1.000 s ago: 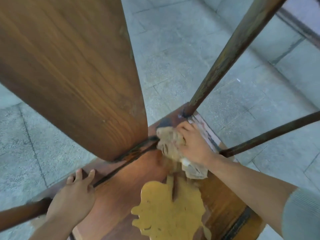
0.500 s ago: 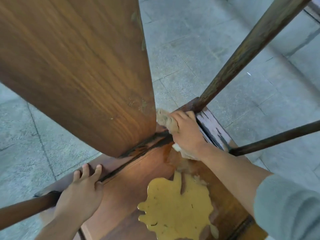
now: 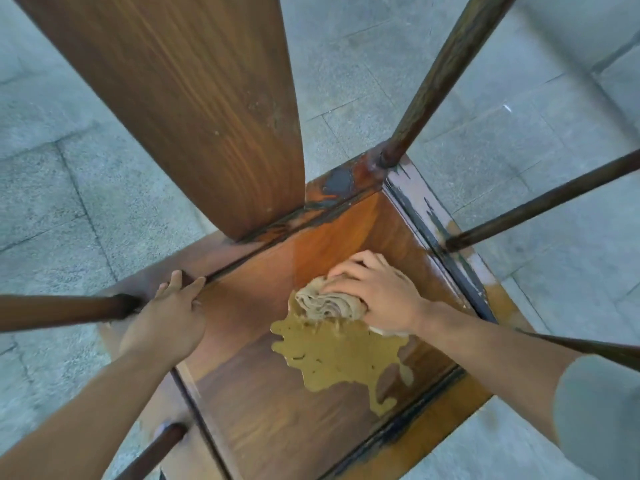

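Observation:
I look straight down on a wooden chair seat (image 3: 263, 403) with worn varnish. A mustard-yellow puddle (image 3: 339, 355) is spread over the seat's middle. My right hand (image 3: 377, 292) grips a crumpled beige cloth (image 3: 325, 304) and presses it down at the puddle's far edge. My left hand (image 3: 166, 317) lies flat with straight fingers on the seat's left rim, beside a dark rod (image 3: 62, 311).
The broad wooden backrest board (image 3: 180, 98) rises from the seat's far edge. Dark wooden rods (image 3: 446, 71) (image 3: 540, 206) stand up from the seat's corners and right side. Grey stone paving (image 3: 485, 126) surrounds the chair.
My right hand has dragged the cloth from the far corner near the backrest back toward me, to the puddle's edge. My left hand has stayed on the left rim.

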Tool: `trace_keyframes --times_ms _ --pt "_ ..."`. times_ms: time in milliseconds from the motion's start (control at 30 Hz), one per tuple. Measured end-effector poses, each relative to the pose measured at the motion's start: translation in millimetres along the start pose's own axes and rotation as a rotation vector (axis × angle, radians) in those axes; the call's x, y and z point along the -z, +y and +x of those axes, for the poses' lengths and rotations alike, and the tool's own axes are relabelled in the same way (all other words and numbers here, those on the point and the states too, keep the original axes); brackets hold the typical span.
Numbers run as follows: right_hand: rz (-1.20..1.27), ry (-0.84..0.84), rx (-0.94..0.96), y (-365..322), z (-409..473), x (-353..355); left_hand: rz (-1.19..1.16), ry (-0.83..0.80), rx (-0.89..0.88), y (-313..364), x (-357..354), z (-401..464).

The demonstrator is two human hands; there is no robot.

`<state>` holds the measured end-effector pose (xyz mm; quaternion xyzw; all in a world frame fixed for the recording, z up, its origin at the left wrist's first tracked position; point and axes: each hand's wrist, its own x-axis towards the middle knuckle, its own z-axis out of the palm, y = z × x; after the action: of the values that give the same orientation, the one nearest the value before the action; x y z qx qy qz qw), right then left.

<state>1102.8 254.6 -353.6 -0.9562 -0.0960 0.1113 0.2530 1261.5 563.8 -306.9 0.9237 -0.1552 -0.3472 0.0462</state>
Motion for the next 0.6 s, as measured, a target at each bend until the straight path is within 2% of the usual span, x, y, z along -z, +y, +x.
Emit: trace_keyframes --times_ms 100,233,300,367,433,533,600 --pt "-0.014 -0.024 -0.022 9.0 22.1 11.8 0.024 0.016 0.009 -5.6 -15.0 -15.4" --pt "-0.023 0.167 -0.300 -10.2 76.5 14.6 -0.014 0.061 0.045 -12.6 -38.4 -35.0" --pt "-0.032 0.098 -0.184 -30.5 67.8 -2.5 -0.035 0.041 0.075 -12.5 -51.3 -51.5" --pt "-0.028 -0.054 0.025 -38.3 36.3 -16.0 -0.033 -0.012 0.093 -9.0 -58.7 -63.1" --pt "-0.018 -0.185 0.137 -34.9 10.4 -17.5 -0.060 -0.040 0.117 -5.5 -60.1 -73.9" --pt "-0.045 -0.262 0.119 -23.6 15.1 -6.5 -0.111 -0.034 0.145 5.0 -65.7 -91.3" --pt "-0.009 -0.143 -0.005 -22.6 35.7 -3.4 -0.121 -0.036 0.176 13.9 -71.3 -100.3"
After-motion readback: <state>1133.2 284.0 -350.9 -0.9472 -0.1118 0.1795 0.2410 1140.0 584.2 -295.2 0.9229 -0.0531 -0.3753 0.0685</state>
